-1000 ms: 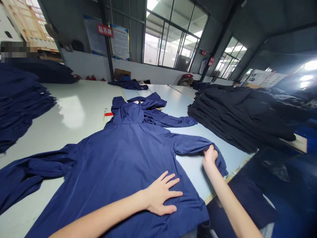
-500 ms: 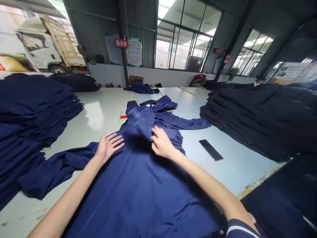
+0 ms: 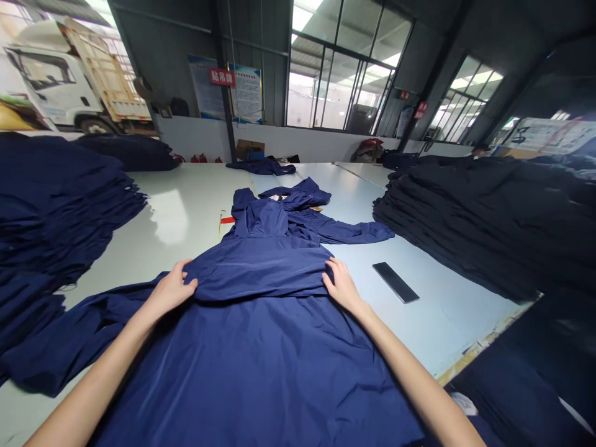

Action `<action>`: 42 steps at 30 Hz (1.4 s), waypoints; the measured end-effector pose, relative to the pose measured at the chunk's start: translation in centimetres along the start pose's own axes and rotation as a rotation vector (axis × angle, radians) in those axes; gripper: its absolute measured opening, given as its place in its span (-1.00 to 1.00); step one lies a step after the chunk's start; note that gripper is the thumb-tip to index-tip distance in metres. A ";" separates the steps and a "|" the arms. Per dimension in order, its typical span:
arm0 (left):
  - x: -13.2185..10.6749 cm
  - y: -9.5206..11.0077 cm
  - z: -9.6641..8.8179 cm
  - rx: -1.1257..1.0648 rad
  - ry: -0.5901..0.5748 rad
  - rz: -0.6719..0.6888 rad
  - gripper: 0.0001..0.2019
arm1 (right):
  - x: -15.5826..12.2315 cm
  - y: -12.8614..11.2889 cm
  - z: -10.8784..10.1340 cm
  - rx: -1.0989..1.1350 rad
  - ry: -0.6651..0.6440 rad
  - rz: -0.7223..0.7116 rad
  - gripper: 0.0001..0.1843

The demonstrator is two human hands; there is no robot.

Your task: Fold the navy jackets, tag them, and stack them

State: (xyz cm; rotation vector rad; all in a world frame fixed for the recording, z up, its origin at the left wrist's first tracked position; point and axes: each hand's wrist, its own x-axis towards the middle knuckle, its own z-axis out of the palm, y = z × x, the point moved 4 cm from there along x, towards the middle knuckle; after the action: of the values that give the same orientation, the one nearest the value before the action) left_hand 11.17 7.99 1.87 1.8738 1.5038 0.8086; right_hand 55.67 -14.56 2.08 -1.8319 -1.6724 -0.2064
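A navy jacket (image 3: 261, 366) lies spread over the table in front of me, its collar end pointing away. Across its middle runs a loose fold of cloth (image 3: 256, 273). At the left end of this fold, my left hand (image 3: 173, 289) is closed with the thumb and fingers pinching the edge. My right hand (image 3: 343, 284) pinches the opposite end in the same way. One sleeve (image 3: 358, 233) stretches out to the right beyond the fold. Another sleeve (image 3: 93, 316) trails left, partly behind my left forearm.
A black phone (image 3: 395, 282) lies on the pale table (image 3: 442, 323) to the right. Tall piles of dark garments stand left (image 3: 56, 205) and right (image 3: 479, 223). A small dark garment (image 3: 263, 166) rests at the far edge. More dark cloth (image 3: 521, 372) is at the lower right.
My hands have moved apart and come down onto the cloth. The left went from open to pinching the fold's left end; the right shifted right. The fold now lies flatter and wider.
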 end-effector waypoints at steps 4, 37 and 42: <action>1.6 5.7 3.4 0.347 0.066 0.367 -0.51 | -3.8 -0.5 -1.6 0.031 -0.044 -0.056 -0.61; 6.9 29.8 33.5 0.164 -0.595 0.621 -0.75 | -7.0 0.8 -3.1 0.113 -0.153 0.051 -0.74; 7.7 30.8 34.8 0.082 -0.568 0.530 -0.85 | -7.1 1.0 -3.0 0.110 -0.137 0.047 -0.74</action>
State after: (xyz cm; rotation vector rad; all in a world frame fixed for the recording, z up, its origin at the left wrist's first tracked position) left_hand 58.21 7.32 4.07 2.3451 0.7094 0.3690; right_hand 56.22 -22.08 0.41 -1.8357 -1.6957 0.0319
